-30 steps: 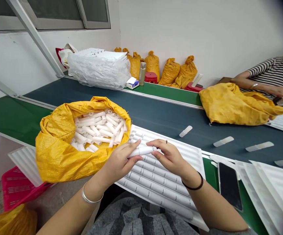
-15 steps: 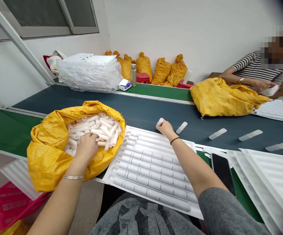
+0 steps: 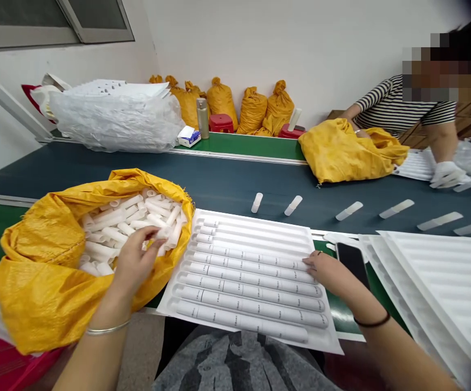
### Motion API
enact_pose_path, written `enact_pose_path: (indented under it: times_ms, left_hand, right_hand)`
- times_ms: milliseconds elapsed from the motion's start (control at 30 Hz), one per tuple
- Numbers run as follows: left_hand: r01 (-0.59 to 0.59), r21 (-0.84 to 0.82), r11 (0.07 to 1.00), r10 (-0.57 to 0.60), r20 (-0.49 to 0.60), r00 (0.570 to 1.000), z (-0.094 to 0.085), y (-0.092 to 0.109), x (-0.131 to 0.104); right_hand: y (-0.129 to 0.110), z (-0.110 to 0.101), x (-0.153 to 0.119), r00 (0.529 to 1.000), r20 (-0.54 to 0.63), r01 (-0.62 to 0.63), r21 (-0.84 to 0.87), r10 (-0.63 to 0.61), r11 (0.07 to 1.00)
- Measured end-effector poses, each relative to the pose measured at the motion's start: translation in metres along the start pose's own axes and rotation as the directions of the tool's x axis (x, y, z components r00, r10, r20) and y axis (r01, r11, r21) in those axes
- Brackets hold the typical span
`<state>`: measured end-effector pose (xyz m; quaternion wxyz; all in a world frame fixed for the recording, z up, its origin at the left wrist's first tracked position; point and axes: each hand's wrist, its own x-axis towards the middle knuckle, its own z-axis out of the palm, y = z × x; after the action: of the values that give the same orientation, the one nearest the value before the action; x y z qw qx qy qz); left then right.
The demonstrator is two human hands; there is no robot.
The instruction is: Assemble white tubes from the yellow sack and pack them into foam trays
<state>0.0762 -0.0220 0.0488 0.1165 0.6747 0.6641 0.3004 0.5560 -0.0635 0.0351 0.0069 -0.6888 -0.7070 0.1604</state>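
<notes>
A yellow woven bag (image 3: 44,228) at the left lies open, full of loose white plastic tubes (image 3: 115,235). My left hand (image 3: 135,260) reaches over its near rim, thumb and forefinger closed around one short tube (image 3: 163,233). In front of me a white grooved tray (image 3: 255,234) holds rows of white tubes with small dark print; the far grooves carry only short printed pieces at their left ends. My right hand (image 3: 331,271) is at the tray's right side, its fingertips drawn together on the end of a printed tube (image 3: 292,263).
Several white tubes stand or lean on the dark conveyor belt (image 3: 219,179) beyond the tray. A phone (image 3: 351,263) and stacked white trays (image 3: 434,277) lie to the right. Across the belt, a person in a striped top reaches beside another yellow bag (image 3: 341,152). Plastic-wrapped sheets (image 3: 117,117) sit at the back left.
My right hand has let go of a tube, left standing on the belt, and moved to the tray's right edge. My left hand remains at the bag. The view has shifted.
</notes>
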Motion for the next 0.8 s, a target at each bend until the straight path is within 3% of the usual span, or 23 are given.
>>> enact_pose_path:
  times_ms: [100,167,267,367,467,533,633,800]
  left_hand:
    - [-0.07,-0.41,0.909,0.081,0.008,0.997,0.024,0.041,-0.013]
    - [-0.085,-0.583,0.808,0.129,0.035,0.991,0.039,0.065,-0.02]
    - [-0.065,-0.712,0.699,0.172,0.079,0.982,0.055,0.09,-0.029]
    - [-0.103,-0.644,0.758,0.24,0.129,0.962,0.057,0.105,-0.036]
    - [-0.215,-0.542,0.813,0.345,0.151,0.926,0.047,0.112,-0.039]
    - [-0.261,-0.516,0.816,0.377,0.132,0.917,0.038,0.111,-0.038]
    - [-0.297,-0.489,0.82,0.402,0.122,0.908,0.024,0.107,-0.037]
    - [-0.316,-0.395,0.863,0.417,0.202,0.886,0.003,0.105,-0.035]
  right_hand:
    - [0.014,0.012,-0.013,0.982,-0.079,0.165,-0.087,-0.172,0.982]
    - [0.01,0.01,-0.016,0.943,-0.24,0.213,-0.102,-0.232,0.972]
    - [-0.021,0.0,-0.018,0.873,-0.428,0.318,0.139,-0.233,0.938]
    - [-0.069,-0.008,-0.015,0.839,-0.472,0.491,0.445,-0.27,0.749]
    - [-0.109,-0.012,-0.006,0.838,-0.44,0.542,0.616,-0.321,0.572]
    - [-0.125,-0.017,0.001,0.806,-0.443,0.592,0.626,-0.394,0.508]
    - [-0.134,-0.027,0.012,0.712,-0.483,0.7,0.55,-0.51,0.455]
    - [-0.141,-0.04,0.021,0.555,-0.519,0.831,0.392,-0.651,0.395]
